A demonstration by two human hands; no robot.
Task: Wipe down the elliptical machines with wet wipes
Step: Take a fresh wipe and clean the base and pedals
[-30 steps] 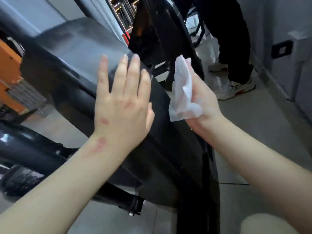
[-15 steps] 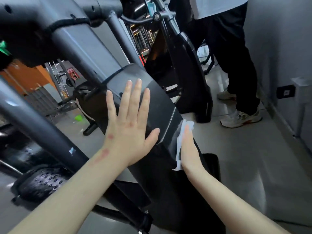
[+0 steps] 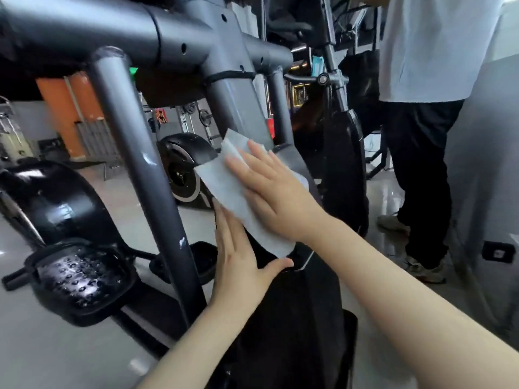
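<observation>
The elliptical machine fills the view: a black housing point(image 3: 292, 318) in the lower middle and grey frame tubes point(image 3: 146, 169) rising to the upper left. A white wet wipe point(image 3: 224, 181) lies spread over the top of the housing. My right hand point(image 3: 278, 192) presses flat on the wipe with straight fingers. Just below it, my left hand point(image 3: 238, 259) rests flat against the left side of the housing, fingers straight, thumb out to the right. The wipe's lower end reaches my left thumb.
A black studded pedal point(image 3: 75, 279) sits at lower left beside a glossy black cover point(image 3: 53, 203). Another black machine point(image 3: 342, 164) stands behind. At the right a person in a white shirt and black trousers point(image 3: 421, 153) stands by a grey wall with a socket point(image 3: 500, 251).
My right hand has risen from the housing's right edge to its top, with the wipe now spread out flat under it. My left hand slid lower. The view tilted upward.
</observation>
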